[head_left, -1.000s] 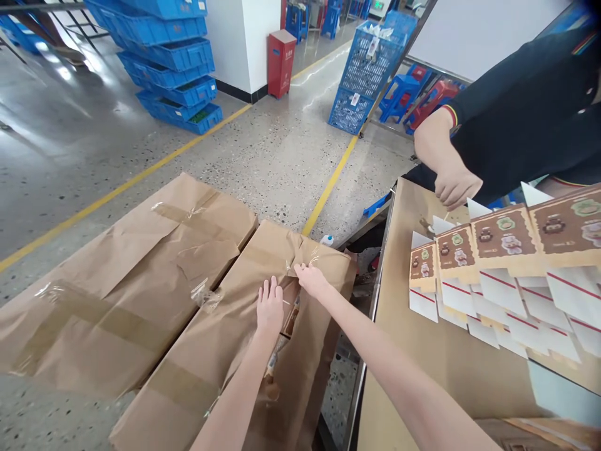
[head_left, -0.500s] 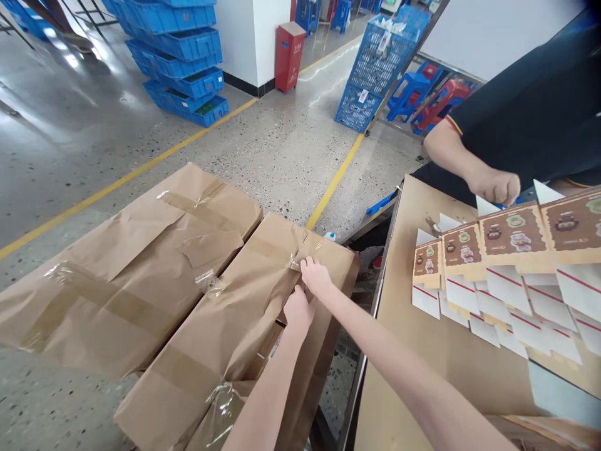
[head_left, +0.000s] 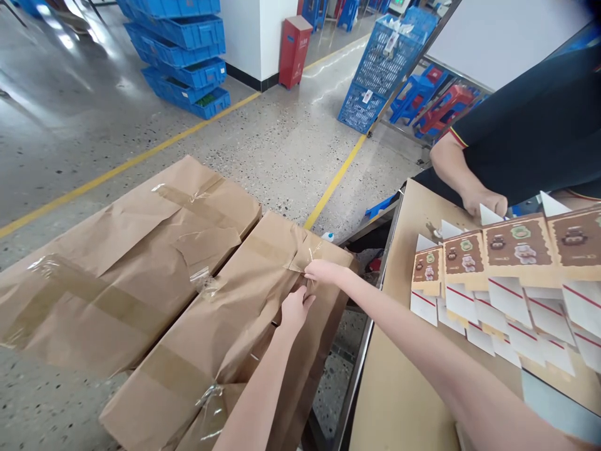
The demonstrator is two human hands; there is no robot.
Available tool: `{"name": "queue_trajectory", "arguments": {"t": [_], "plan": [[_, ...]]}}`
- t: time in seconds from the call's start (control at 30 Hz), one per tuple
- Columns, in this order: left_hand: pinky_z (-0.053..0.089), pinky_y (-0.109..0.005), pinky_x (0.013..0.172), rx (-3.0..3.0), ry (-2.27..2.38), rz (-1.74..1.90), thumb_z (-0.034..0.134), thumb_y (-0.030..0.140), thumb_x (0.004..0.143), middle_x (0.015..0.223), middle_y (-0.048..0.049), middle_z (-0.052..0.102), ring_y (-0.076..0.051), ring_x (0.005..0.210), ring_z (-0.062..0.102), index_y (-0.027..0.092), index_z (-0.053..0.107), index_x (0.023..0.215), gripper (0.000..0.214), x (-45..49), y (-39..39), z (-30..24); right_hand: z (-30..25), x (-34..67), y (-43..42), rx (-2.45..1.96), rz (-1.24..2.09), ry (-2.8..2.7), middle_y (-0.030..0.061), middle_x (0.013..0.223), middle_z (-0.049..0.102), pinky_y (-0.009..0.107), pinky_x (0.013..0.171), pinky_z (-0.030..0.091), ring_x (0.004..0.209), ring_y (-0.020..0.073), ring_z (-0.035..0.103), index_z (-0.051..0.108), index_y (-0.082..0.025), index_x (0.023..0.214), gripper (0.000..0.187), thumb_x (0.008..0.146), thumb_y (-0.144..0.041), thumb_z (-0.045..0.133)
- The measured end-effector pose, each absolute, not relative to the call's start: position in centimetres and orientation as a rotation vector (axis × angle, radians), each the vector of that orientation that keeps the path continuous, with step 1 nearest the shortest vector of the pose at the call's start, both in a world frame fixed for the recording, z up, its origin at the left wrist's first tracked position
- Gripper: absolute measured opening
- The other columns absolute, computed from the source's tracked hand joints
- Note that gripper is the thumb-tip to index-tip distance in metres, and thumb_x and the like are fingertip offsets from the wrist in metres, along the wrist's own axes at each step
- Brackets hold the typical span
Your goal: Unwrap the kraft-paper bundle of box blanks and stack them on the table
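Note:
Two large parcels wrapped in brown paper and clear tape lie side by side on the floor. The nearer parcel (head_left: 225, 326) has a torn opening in its wrap. My left hand (head_left: 295, 308) is closed on the torn paper edge at that opening. My right hand (head_left: 323, 272) pinches the taped paper flap at the parcel's far end, just above the left hand. The second parcel (head_left: 126, 250) lies untouched to the left.
A table (head_left: 404, 376) covered in brown board stands at the right, with a row of printed brown cards (head_left: 511, 247) overlapping along it. Another person in a dark top rests a hand (head_left: 486, 202) by the cards. Blue crates (head_left: 183, 50) and a red bin (head_left: 293, 41) stand behind.
My left hand went from lying flat on the parcel to gripping the torn paper near my right hand. The other person's hand shifted right along the cards.

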State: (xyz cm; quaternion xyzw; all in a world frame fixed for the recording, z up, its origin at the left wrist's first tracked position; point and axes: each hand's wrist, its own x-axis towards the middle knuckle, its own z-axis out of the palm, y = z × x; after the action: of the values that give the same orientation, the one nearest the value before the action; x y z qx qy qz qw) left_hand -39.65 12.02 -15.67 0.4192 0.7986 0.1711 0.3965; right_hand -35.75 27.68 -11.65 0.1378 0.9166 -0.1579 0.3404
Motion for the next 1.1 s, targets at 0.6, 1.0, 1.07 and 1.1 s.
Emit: {"name": "queue_trajectory", "arguments": {"t": [0.6,1.0,1.07,1.1], "plan": [[0.054,-0.036,0.079,1.074,2.004,0.383,0.053,0.038,0.09,0.087,-0.003,0.065,-0.014,0.082,0.063,0.013,0.061,0.097,0.028,-39.9,11.8,-16.4,-14.1,-31.4,24.2,0.473,-0.115,2.507,0.0075,0.113,0.065,0.041,0.085,0.054,0.099,0.0205,0.064,0.061,-0.016,0.111,0.024,0.093,-0.031,0.057],[0.055,-0.031,0.07,1.179,2.126,0.412,0.051,0.036,0.091,0.082,-0.0015,0.065,-0.012,0.073,0.063,0.013,0.061,0.099,0.026,-38.9,10.7,-17.3,-8.2,-34.3,31.2,0.294,-0.111,2.425,0.0075,0.11,0.065,0.042,0.085,0.054,0.097,0.0206,0.065,0.063,-0.014,0.108,0.024,0.091,-0.031,0.061],[0.056,-0.032,0.073,1.181,2.23,0.44,0.051,0.034,0.092,0.093,-0.0043,0.065,-0.014,0.082,0.064,0.014,0.06,0.106,0.027,-38.5,10.8,-17.3,-5.8,-34.3,33.5,0.467,-0.023,2.47,0.0082,0.112,0.065,0.043,0.087,0.053,0.099,0.0214,0.064,0.062,-0.014,0.109,0.025,0.092,-0.032,0.06],[0.056,-0.035,0.079,1.196,2.292,0.46,0.05,0.033,0.092,0.104,-0.0068,0.065,-0.016,0.091,0.064,0.015,0.058,0.112,0.029,-38.5,10.9,-17.2,-4.8,-34.2,34.3,0.541,0.004,2.489,0.0081,0.113,0.065,0.044,0.088,0.052,0.1,0.0217,0.064,0.062,-0.015,0.11,0.025,0.092,-0.032,0.059]]}}
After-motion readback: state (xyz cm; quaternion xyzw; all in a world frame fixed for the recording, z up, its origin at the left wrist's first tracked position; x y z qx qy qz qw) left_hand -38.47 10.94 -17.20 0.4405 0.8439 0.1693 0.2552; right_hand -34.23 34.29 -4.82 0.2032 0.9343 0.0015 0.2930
